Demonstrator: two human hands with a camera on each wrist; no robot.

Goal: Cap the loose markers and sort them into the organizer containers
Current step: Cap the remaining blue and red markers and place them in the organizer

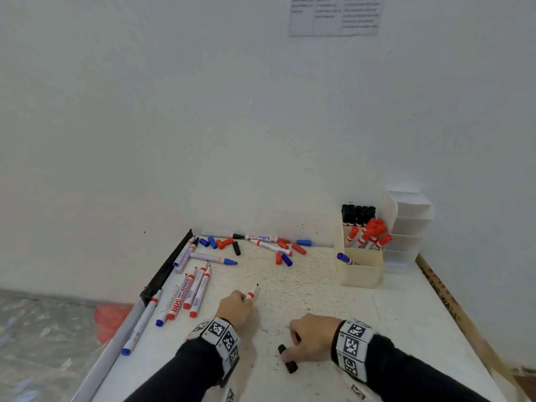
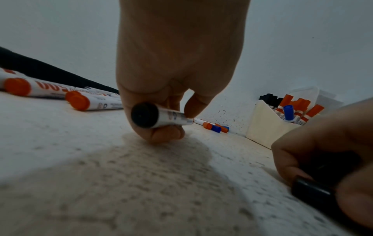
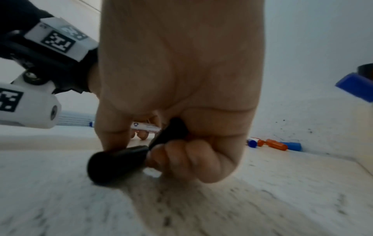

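Gripping uncapped black-tipped marker [image 1: 251, 293], left hand [image 1: 235, 309] curls fingers [image 2: 193, 103] round barrel, low over bench [image 1: 319, 285]; right hand [image 1: 311, 336] pinches black cap [image 1: 287, 358] on bench, well short of organizer [image 1: 359, 271].

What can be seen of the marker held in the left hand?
The marker is a white plastic tube with small print and a red band near its uncapped black tip, which points up and away toward the wall. Its rear end, seen from the left wrist, is a black round plug. The left hand grips its barrel, fingers and thumb curled round it, just above the table, tilted rather than flat. No cap is on it.
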